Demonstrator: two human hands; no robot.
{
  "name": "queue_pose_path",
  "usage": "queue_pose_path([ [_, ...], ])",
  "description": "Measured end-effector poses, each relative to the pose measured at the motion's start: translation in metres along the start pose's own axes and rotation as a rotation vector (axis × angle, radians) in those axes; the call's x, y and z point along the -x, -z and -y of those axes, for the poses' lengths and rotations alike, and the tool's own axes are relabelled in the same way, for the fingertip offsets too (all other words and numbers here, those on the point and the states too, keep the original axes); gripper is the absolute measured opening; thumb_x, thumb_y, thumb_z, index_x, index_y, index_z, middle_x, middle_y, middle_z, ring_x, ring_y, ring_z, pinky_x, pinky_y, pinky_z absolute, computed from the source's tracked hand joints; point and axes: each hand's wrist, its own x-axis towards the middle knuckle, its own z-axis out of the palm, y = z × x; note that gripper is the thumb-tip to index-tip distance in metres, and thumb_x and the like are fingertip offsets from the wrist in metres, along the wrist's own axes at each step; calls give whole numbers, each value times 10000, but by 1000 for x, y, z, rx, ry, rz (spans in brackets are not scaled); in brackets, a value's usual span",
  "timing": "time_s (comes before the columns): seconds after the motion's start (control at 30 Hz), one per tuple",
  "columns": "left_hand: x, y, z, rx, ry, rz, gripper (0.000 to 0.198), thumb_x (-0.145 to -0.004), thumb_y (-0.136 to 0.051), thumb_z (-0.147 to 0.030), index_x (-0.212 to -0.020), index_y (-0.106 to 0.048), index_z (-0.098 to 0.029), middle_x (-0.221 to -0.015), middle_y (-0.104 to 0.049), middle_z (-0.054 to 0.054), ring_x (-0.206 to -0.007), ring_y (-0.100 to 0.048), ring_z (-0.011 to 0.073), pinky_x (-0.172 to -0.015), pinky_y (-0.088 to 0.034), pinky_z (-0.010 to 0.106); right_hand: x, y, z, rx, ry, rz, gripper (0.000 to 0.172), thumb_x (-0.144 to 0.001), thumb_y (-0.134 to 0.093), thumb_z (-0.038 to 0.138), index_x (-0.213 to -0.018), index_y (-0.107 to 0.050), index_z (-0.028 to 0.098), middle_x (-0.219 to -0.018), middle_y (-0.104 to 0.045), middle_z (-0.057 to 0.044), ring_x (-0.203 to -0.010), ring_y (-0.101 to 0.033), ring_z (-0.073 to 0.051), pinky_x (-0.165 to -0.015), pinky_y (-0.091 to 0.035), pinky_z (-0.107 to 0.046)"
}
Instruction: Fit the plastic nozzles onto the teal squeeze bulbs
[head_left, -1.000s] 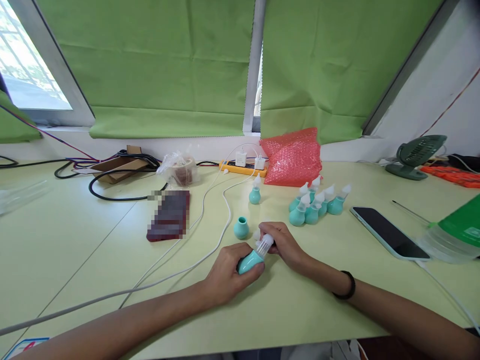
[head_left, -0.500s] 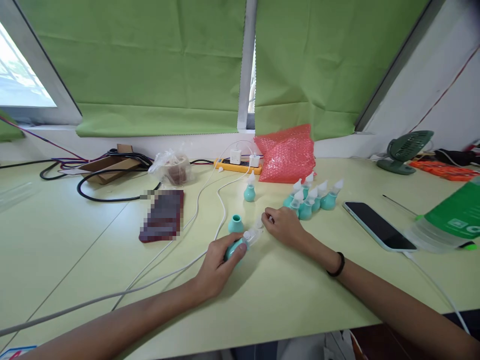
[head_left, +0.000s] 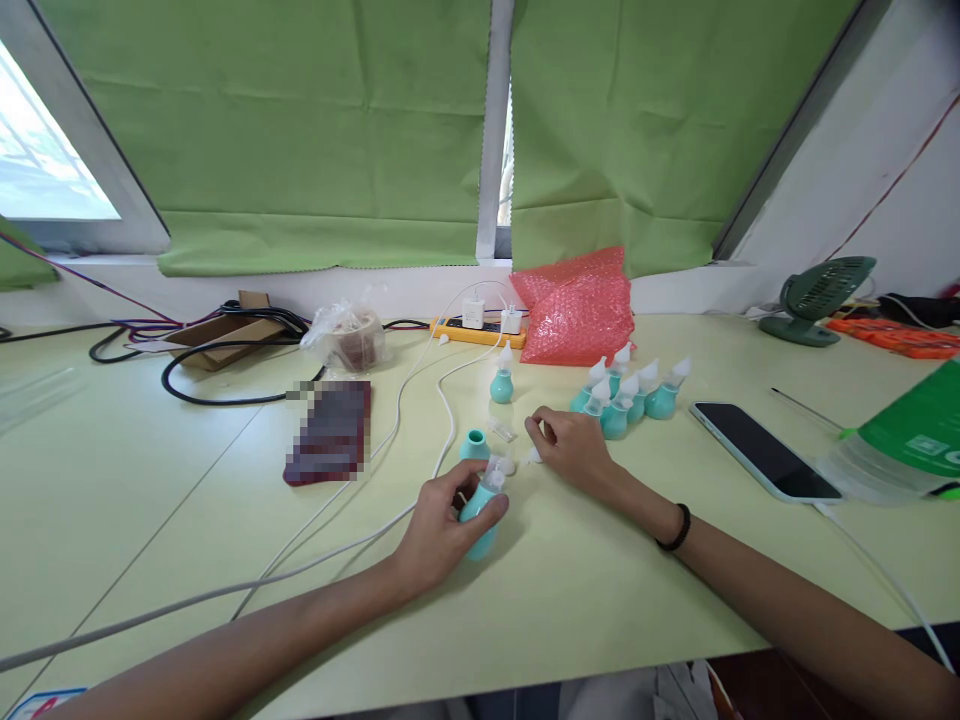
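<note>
My left hand is wrapped round a teal bulb with a clear top, held tilted above the table. Just behind it stands an open teal bulb with no nozzle. My right hand has thumb and index finger pinched close by a small white tip; whether the fingers touch it is unclear. A clear plastic piece lies between the hands. Farther back, one teal bulb with a pointed nozzle stands upright, and several similar bulbs are grouped beyond my right hand.
Behind are an orange power strip and a red bubble-wrap bag. White cables run across the table, left of my left hand. A dark red phone lies left; another phone, a green-labelled bottle and a fan are right.
My left hand has turned the teal bulb more upright and drawn it slightly nearer. The clear piece between the hands now shows apart from the held bulb. My right hand has barely moved.
</note>
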Motion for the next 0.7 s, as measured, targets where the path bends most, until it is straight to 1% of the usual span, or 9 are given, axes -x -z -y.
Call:
queue_pose_path([
  [0.1, 0, 0, 1, -15, 5, 47, 205, -783, -446, -350, -765, -505, -154, -606, -377, -40, -560, -358, 94, -521, -298, 204, 7, 10, 9, -273, 223, -250, 149, -758, -455, 236, -693, -556, 148, -472, -471, 22, -441, -425, -78, -469, -321, -204],
  [0.13, -1, 1, 1, -13, 7, 53, 220, -789, -434, -354, -731, -493, -150, -591, -360, -42, -550, -345, 92, -510, -289, 203, 11, 13, 14, -385, 302, -297, 104, -739, -491, 229, -726, -555, 148, -485, -475, 25, -442, -422, -75, -466, -339, -200],
  [0.17, -1, 1, 1, -8, 4, 51, 229, -795, -423, -354, -717, -484, -148, -586, -352, -43, -546, -338, 92, -506, -285, 203, 14, 16, 19, -480, 362, -306, 96, -721, -525, 221, -778, -553, 149, -513, -491, 22, -454, -429, -75, -465, -358, -198],
  [0.23, -1, 1, -1, 14, -27, 46, 229, -811, -395, -342, -729, -482, -147, -604, -375, -37, -566, -348, 98, -526, -298, 204, 21, 19, 29, -619, 439, -267, 175, -691, -574, 194, -860, -548, 155, -571, -528, 9, -489, -456, -79, -473, -391, -200],
  [0.33, -1, 3, -3, 58, -74, 43, 223, -830, -354, -315, -797, -496, -147, -672, -448, -17, -638, -399, 119, -598, -333, 213, 26, 16, 40, -722, 496, -219, 169, -697, -574, 130, -861, -569, 170, -620, -569, -9, -550, -501, -88, -504, -426, -205],
  [0.4, 0, 4, -4, 70, -84, 46, 235, -837, -329, -304, -821, -500, -144, -702, -476, -4, -684, -428, 137, -638, -345, 223, 27, 12, 42, -751, 499, -226, 160, -700, -570, 106, -843, -585, 177, -638, -585, -17, -577, -518, -94, -517, -437, -210],
  [0.53, 2, 4, -3, 50, -112, 54, 266, -844, -281, -285, -823, -507, -148, -711, -501, 4, -712, -450, 153, -679, -348, 242, 27, 10, 43, -771, 454, -291, 215, -669, -608, 94, -869, -594, 172, -611, -581, -12, -531, -502, -88, -492, -437, -216],
  [0.63, 2, 4, -2, 6, -88, 30, 259, -833, -297, -299, -769, -496, -146, -663, -482, 0, -663, -435, 149, -633, -347, 243, 27, 12, 44, -777, 493, -327, 214, -663, -612, 82, -853, -607, 180, -640, -601, -21, -565, -524, -97, -504, -447, -219],
  [0.7, 2, 3, -2, 5, -76, 32, 249, -825, -315, -311, -729, -476, -148, -625, -438, -11, -610, -398, 133, -582, -333, 233, 27, 13, 45, -782, 516, -333, 199, -666, -610, 79, -834, -617, 185, -654, -609, -24, -583, -535, -101, -507, -450, -220],
])
